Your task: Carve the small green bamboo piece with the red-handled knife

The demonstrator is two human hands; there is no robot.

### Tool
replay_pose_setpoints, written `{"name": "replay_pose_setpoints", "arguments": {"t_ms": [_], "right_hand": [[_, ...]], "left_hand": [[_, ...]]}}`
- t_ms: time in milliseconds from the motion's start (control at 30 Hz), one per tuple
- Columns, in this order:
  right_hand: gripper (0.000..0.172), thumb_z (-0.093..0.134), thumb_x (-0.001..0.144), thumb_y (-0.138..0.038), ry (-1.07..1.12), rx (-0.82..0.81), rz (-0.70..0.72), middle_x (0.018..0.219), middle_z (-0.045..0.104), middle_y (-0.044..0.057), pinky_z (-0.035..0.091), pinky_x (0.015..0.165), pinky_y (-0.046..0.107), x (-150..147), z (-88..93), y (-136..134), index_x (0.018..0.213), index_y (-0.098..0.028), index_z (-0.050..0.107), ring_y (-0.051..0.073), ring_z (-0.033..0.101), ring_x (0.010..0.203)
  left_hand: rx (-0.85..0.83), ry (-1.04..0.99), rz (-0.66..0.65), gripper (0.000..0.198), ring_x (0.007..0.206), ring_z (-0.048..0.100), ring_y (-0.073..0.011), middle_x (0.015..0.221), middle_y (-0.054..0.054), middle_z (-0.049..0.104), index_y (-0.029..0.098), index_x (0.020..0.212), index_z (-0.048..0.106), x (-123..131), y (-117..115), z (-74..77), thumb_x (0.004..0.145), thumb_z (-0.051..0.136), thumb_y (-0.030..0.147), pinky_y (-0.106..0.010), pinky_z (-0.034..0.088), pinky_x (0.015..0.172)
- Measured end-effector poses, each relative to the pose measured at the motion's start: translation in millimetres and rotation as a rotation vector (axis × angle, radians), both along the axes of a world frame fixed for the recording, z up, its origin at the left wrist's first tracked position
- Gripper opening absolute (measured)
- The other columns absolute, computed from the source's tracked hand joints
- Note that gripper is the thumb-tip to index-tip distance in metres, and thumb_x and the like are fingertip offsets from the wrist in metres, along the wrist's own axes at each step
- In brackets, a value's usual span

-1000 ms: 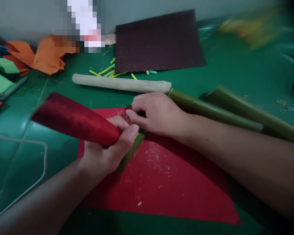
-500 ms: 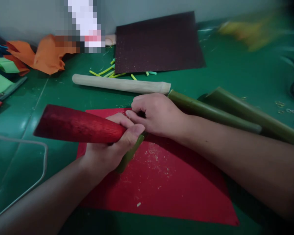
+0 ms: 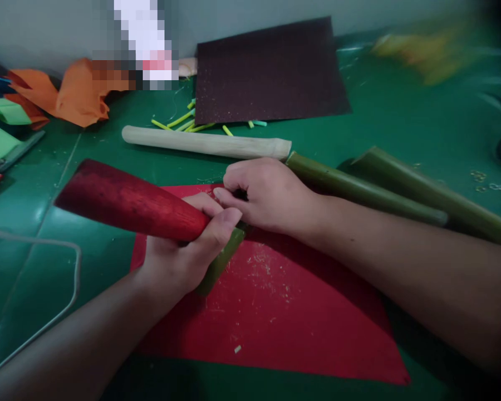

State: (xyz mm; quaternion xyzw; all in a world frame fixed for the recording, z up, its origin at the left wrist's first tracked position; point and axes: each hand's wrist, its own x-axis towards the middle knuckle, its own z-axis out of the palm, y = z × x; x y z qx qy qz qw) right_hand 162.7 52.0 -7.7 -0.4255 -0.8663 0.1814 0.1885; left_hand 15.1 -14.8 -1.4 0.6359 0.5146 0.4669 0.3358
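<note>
My left hand [image 3: 192,245] is wrapped round a red bamboo piece [image 3: 129,200], its wide end slanting up to the left. Under that hand, a short green bamboo piece [image 3: 222,260] lies tilted on a red sheet [image 3: 309,312]; its upper end is hidden. My right hand [image 3: 267,192] is closed with curled fingers, right by the left fingertips and the upper end of the green piece. What it grips, if anything, is hidden. Fine pale shavings [image 3: 263,267] are scattered over the red sheet.
Behind my hands lies a pale peeled bamboo stick [image 3: 204,143]. Two green bamboo lengths, one nearer [image 3: 359,186] and one farther [image 3: 434,192], stretch right. A dark sheet [image 3: 271,72] covers yellow strips [image 3: 181,118]. Orange paper [image 3: 81,94], scissors [image 3: 20,150] and a wire frame [image 3: 77,273] are left.
The wide end of the red bamboo piece has tipped upward in my left hand. My right hand has stayed almost still.
</note>
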Motion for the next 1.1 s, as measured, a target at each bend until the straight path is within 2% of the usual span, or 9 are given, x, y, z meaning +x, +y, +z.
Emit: {"name": "replay_pose_setpoints", "arguments": {"t_ms": [267,433,567,833,1000,1100], "right_hand": [[0.040,0.050,0.091,-0.032,0.011,-0.015,-0.006,0.057,0.042,-0.003,0.021,0.056,0.029,0.2,1.0,-0.2,0.055,-0.018,0.043,0.009,0.033,0.057],[0.039,0.049,0.092,-0.033,0.004,-0.018,-0.001,0.059,0.044,-0.003,0.022,0.057,0.029,-0.2,1.3,-0.3,0.056,-0.018,0.046,0.010,0.033,0.058],[0.039,0.050,0.092,-0.032,0.001,-0.020,-0.008,0.058,0.044,-0.002,0.022,0.058,0.029,-0.1,1.4,-0.2,0.056,-0.018,0.049,0.010,0.033,0.058],[0.036,0.052,0.089,-0.028,0.000,-0.007,-0.020,0.060,0.044,-0.003,0.023,0.057,0.028,-0.4,1.3,-0.2,0.056,-0.018,0.043,0.009,0.033,0.058],[0.037,0.052,0.090,-0.030,-0.019,-0.015,-0.021,0.060,0.042,-0.003,0.022,0.056,0.028,-1.1,1.9,-0.1,0.056,-0.018,0.042,0.009,0.033,0.058],[0.038,0.051,0.091,-0.030,-0.013,-0.007,-0.010,0.059,0.041,-0.004,0.021,0.056,0.028,-1.3,1.4,0.0,0.056,-0.018,0.040,0.009,0.031,0.057]], "left_hand": [[0.012,-0.066,-0.054,0.021,0.048,0.053,-0.0079,0.056,0.005,0.057,0.021,0.060,0.058,-0.2,2.1,-0.8,0.079,0.063,0.014,-0.022,0.049,0.049],[0.018,-0.092,-0.055,0.019,0.044,0.047,-0.0060,0.057,0.006,0.057,0.022,0.062,0.060,0.2,3.2,-3.2,0.079,0.063,0.013,-0.021,0.045,0.046],[0.008,-0.069,-0.056,0.024,0.042,0.042,-0.0057,0.055,0.005,0.054,0.020,0.057,0.055,1.4,2.8,-1.2,0.080,0.061,0.014,-0.022,0.042,0.044],[-0.042,-0.057,-0.221,0.038,0.045,0.038,-0.0064,0.047,0.004,0.039,0.018,0.049,0.041,-6.9,-0.5,0.6,0.085,0.052,0.013,-0.021,0.039,0.045],[0.030,-0.117,-0.080,0.026,0.043,0.040,-0.0044,0.053,0.005,0.051,0.018,0.056,0.053,-1.5,0.3,-1.0,0.080,0.057,0.010,-0.020,0.037,0.042],[0.016,-0.101,-0.057,0.022,0.044,0.043,-0.0051,0.055,0.005,0.055,0.019,0.057,0.057,0.8,1.9,-1.6,0.078,0.060,0.011,-0.020,0.037,0.041]]}}
